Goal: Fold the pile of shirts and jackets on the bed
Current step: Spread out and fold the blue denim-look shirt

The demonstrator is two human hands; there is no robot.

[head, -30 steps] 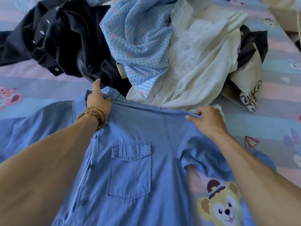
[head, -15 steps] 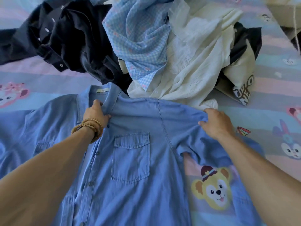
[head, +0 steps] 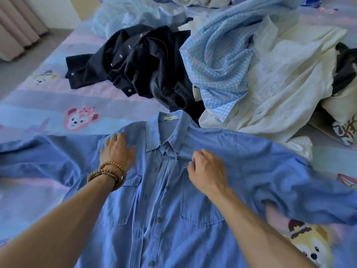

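A blue denim shirt lies front up and spread across the bed, collar towards the pile, sleeves out to both sides. My left hand, with bead bracelets on the wrist, presses flat on the shirt's left shoulder next to the collar. Just right of the collar, my right hand hovers at the placket with its fingers curled; I cannot tell whether it pinches cloth. Behind the shirt lies the pile: a black jacket, a light blue checked shirt and a cream shirt.
The bed sheet is striped pink and blue with cartoon animals. More pale blue clothes lie at the far end. A dark and cream garment sits at the right edge. Floor and a curtain show at the upper left.
The shirt now lies flat and spread wider. My left hand moved from the collar to the left shoulder. My right hand let go of the right shoulder and came in to the collar.
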